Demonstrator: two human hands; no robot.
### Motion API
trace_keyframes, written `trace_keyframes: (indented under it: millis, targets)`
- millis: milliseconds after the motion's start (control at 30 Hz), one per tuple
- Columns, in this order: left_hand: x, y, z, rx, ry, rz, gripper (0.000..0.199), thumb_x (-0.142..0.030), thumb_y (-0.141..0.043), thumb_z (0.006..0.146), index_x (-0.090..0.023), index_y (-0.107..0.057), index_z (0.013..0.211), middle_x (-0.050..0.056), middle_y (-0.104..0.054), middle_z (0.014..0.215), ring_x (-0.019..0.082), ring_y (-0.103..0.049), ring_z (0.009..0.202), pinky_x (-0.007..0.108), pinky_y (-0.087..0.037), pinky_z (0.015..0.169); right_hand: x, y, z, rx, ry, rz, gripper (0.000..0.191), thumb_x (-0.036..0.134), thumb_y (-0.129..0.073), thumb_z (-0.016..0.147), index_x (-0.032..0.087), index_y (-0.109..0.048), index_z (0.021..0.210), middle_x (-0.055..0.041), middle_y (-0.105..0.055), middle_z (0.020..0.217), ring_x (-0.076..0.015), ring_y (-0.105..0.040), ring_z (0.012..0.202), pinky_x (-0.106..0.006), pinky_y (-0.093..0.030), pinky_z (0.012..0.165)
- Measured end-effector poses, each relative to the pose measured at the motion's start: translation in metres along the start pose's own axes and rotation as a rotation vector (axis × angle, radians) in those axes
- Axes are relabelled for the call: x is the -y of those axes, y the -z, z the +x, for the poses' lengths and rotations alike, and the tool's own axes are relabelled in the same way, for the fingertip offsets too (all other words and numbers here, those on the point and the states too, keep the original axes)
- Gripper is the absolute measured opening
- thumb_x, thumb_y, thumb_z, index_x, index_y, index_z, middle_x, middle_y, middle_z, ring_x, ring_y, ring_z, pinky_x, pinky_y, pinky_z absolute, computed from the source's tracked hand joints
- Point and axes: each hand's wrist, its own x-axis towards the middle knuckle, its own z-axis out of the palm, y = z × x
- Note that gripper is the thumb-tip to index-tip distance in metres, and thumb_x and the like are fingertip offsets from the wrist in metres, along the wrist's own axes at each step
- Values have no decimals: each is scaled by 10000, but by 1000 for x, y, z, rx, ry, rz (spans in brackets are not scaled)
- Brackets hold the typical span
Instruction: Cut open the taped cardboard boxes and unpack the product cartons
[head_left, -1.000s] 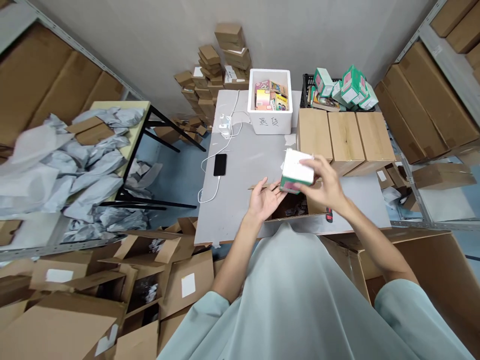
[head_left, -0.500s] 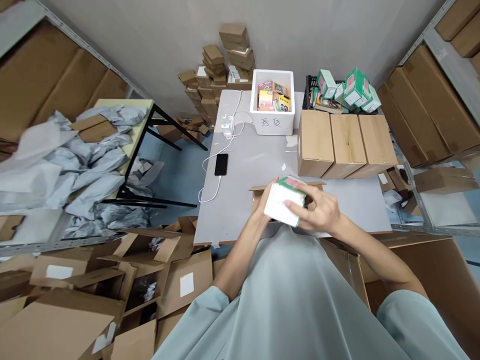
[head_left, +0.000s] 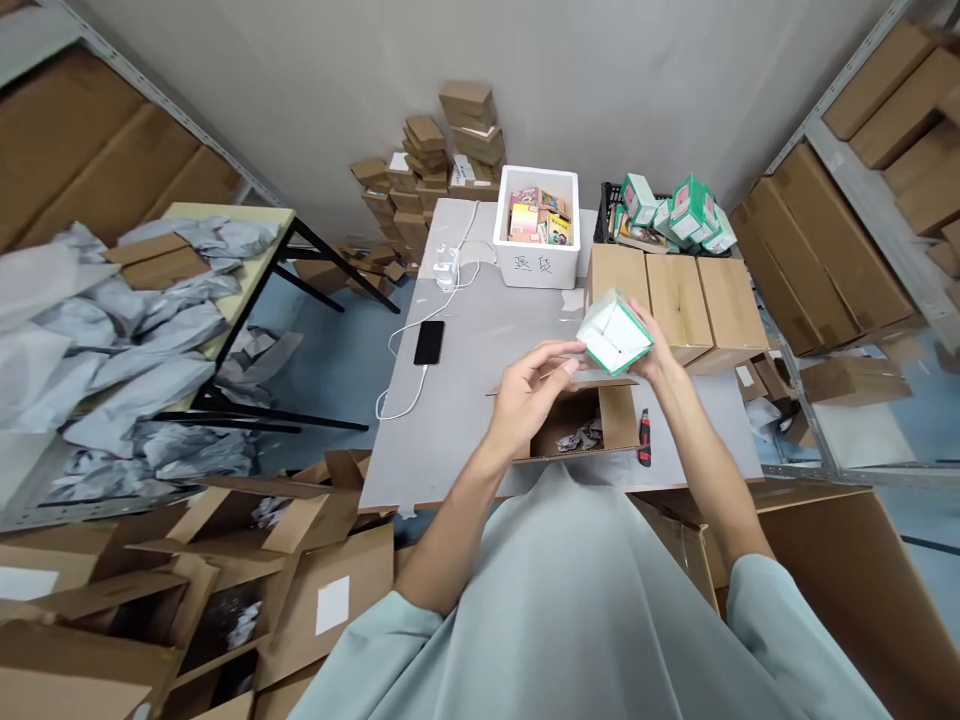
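Note:
A small white-and-green carton is raised over the desk, tilted with a white end towards me. My right hand grips it from the right side, most of its fingers hidden behind it. On the left, my left hand has its fingers apart, the fingertips close to the carton's left edge; whether they touch it I cannot tell. Below both hands stands an open cardboard box at the desk's front edge, crumpled paper inside. A red-and-black utility knife lies just right of that box.
On the grey desk are a phone on a white cable, a white foam box of small packets, and three brown boxes. Behind them a black crate holds more green-and-white cartons. Large open boxes crowd the floor.
The carton has moved up and away to the right and turned over. My left hand has come off it. The open box and the knife now show below.

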Motion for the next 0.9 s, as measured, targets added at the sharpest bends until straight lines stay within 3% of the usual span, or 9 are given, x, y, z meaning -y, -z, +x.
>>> trace_keyframes:
  millis: [100,167,267,333,433,533,667,767,900]
  targets:
    - [-10,-12,12,34,-64,2,330,-481,-842,1014,-254,-863,1252,107,-805,1377,257,-804,1157,337,-710,875,-17,-4,-7,-10,-198,137,340,533,-747,1014,245,-687,843,3,-709,628,-159,-611,502,-230,-402,401]
    - [-11,-18,15,47,-61,-2,317,-492,-840,1018,-242,-848,1213,107,-814,1322,259,-796,1163,351,-717,903,-22,-2,-11,-19,-198,174,284,487,-759,1005,252,-697,858,-6,-744,659,-182,-665,547,-248,-463,429]
    - [-3,-20,15,17,-15,-1,362,-550,-867,992,-236,-792,1156,84,-807,1163,250,-786,1095,355,-723,877,-23,7,-15,-22,-85,190,351,619,-784,982,273,-730,960,-18,-808,779,-250,-776,737,-337,-627,609]
    - [7,-19,18,1,20,28,441,-630,-864,973,-239,-761,1151,64,-770,1076,235,-767,1015,352,-718,835,-22,17,-20,-78,5,196,456,720,-836,912,285,-728,997,-7,-812,832,-263,-786,820,-370,-655,702]
    - [22,-19,27,62,118,104,535,-739,-832,943,-234,-730,1089,67,-753,1095,221,-748,956,349,-687,832,-19,34,-30,-211,122,172,575,767,-941,770,291,-695,977,39,-730,774,-209,-699,731,-317,-592,648]
    - [34,-26,37,162,293,192,585,-705,-943,811,-228,-629,940,81,-758,1230,217,-745,969,328,-636,837,-15,47,-39,-282,198,72,626,782,-959,732,280,-669,968,63,-649,725,-158,-583,633,-275,-477,556]
    - [50,-41,45,234,408,217,556,-573,-989,772,-242,-561,903,18,-709,1025,211,-698,958,298,-574,817,-15,57,-45,-289,277,-29,673,809,-916,777,268,-677,1098,43,-674,772,-162,-582,659,-275,-443,556]
    - [67,-50,55,168,417,132,519,-579,-967,804,-258,-591,963,4,-707,1006,209,-709,929,325,-587,861,-24,63,-50,-225,298,-23,717,740,-961,766,293,-653,1234,-9,-787,942,-190,-682,754,-281,-510,603]
    - [95,-59,84,-10,374,107,589,-652,-978,774,-275,-622,1054,57,-779,1183,236,-748,1009,358,-604,893,-38,73,-49,-91,233,-68,623,612,-988,804,318,-672,1254,-54,-847,1107,-219,-763,847,-292,-573,614]
